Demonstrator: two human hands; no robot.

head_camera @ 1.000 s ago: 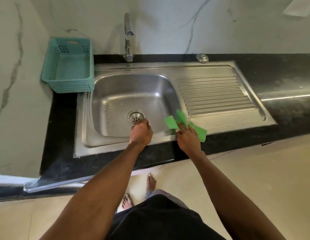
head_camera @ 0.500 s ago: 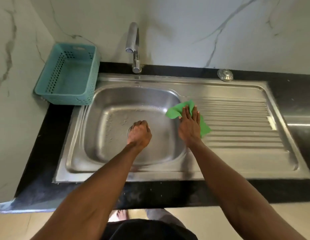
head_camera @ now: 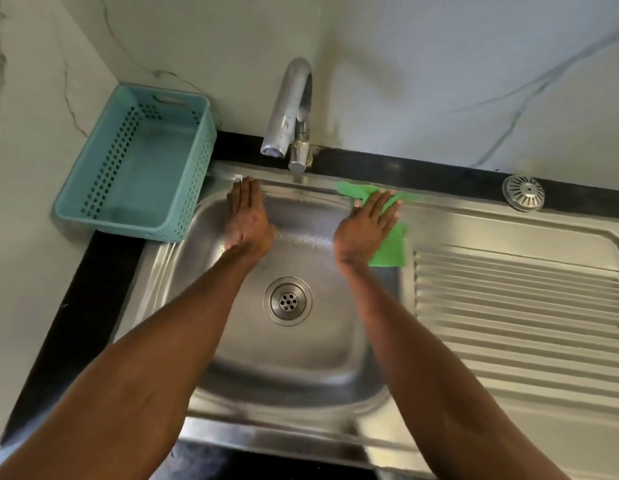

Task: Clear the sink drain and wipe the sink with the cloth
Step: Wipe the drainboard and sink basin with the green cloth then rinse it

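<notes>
The steel sink fills the middle of the view, its round drain uncovered at the bowl's bottom. My left hand lies flat, fingers together, against the bowl's back wall near the rim, holding nothing. My right hand presses flat on the green cloth at the bowl's back right corner, where the cloth spreads over the rim. A loose metal strainer sits on the black counter behind the drainboard.
A teal plastic basket stands on the counter to the left of the sink. The chrome tap arches over the back rim between my hands. The ribbed drainboard extends right. Marble walls close the back and left.
My left hand left the drain and went flat to the bowl's back wall. My right hand slid the cloth from the drainboard's edge to the back right corner. The camera moved closer.
</notes>
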